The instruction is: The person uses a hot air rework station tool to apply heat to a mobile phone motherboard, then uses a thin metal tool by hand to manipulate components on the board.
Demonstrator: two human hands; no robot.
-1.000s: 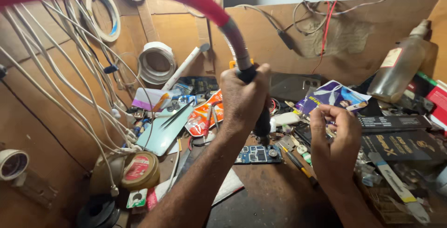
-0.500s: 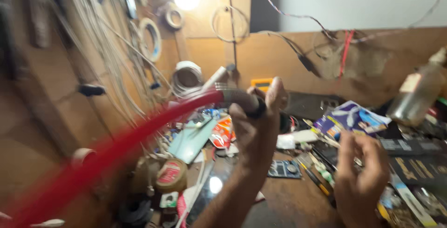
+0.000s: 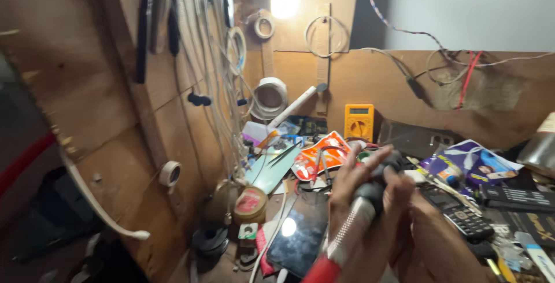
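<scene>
Two hands meet low at the front of the table, over its cluttered middle. The left hand (image 3: 361,187) is wrapped tight around the dark grip of a tool with a ribbed silver barrel and a red hose (image 3: 352,225); the hose leaves the picture at the bottom edge. The right hand (image 3: 419,225) lies against the left one and the tool, but if its fingers close on something I cannot tell, because the picture is blurred there.

A risk, in my judgement: the hose could sweep over the table and push small things, for example the black phone with the shiny screen (image 3: 298,234) just beside the hands, or the dark keypad phone (image 3: 459,213) to the right.

For packages: an orange and white flat packet (image 3: 318,156) lies near the middle of the table, a blue and white printed wrapper (image 3: 474,164) toward the right edge, and a round tin with a red lid (image 3: 250,202) near the left edge. A yellow box-shaped multimeter (image 3: 359,122) stands at the back edge, against the wooden wall.
</scene>
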